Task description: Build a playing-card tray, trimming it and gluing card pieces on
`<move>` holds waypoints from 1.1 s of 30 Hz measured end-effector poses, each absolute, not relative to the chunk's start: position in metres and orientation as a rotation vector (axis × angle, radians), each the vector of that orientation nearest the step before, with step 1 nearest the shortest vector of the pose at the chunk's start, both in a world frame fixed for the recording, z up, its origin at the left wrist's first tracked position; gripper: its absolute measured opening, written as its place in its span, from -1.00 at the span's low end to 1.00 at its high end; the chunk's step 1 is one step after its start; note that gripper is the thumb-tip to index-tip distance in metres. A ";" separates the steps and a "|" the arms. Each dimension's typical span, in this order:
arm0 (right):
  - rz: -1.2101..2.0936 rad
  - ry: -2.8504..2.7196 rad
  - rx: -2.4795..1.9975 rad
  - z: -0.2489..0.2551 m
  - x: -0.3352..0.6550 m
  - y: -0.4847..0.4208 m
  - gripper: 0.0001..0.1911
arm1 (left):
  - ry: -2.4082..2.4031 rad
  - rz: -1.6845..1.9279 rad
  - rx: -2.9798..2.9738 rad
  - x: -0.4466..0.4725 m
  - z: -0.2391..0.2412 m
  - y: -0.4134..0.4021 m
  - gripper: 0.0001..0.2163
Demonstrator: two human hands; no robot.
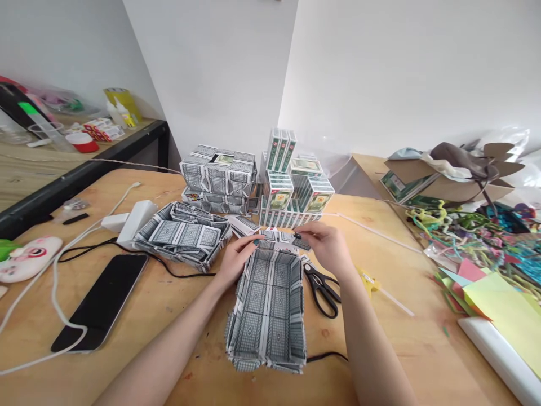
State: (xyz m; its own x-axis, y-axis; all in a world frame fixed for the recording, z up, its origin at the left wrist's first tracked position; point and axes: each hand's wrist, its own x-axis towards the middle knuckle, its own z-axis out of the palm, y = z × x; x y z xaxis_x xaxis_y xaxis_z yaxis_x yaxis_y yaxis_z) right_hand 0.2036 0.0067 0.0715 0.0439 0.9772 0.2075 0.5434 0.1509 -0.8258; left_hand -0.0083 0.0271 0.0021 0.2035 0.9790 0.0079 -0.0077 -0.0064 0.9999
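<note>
Playing-card box (266,307) set open-side-up on table (325,383). Far-end card strip (274,239) seemingly steadied by left hand (237,260), fingers slightly parted, grip unclear; card (301,244) pinched by right hand (325,246), likely for alignment. Scissors (323,292) placed within reach.

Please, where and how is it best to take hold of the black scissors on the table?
Probably by the handle loops, coming from above on the near side. The scissors lie flat, with the loops turned toward the person and the blades pointing away, beside the open card box.
</note>
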 end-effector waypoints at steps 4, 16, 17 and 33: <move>0.996 -1.269 -1.298 0.078 0.201 0.005 -0.77 | 0.925 1.088 1.647 -0.009 0.034 0.019 -0.77; 1.394 -1.285 -1.071 0.093 0.210 -0.005 -0.60 | 0.677 0.769 1.889 0.021 0.111 0.039 -0.75; 1.409 -1.305 -1.068 0.095 0.211 -0.006 -0.56 | 0.669 0.761 1.900 0.022 0.112 0.041 -0.75; 1.252 -1.507 -1.121 0.098 0.210 -0.011 -0.65 | 0.603 0.728 1.971 0.022 0.111 0.053 -0.77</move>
State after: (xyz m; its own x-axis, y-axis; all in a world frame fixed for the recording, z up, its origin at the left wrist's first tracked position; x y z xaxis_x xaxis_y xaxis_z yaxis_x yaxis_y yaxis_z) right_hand 0.2104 -0.0109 0.0984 -0.2307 0.9708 0.0660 0.1127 0.0941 -0.9892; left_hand 0.0218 0.0527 0.1105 0.7050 0.6642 0.2486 0.1201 -0.4573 0.8812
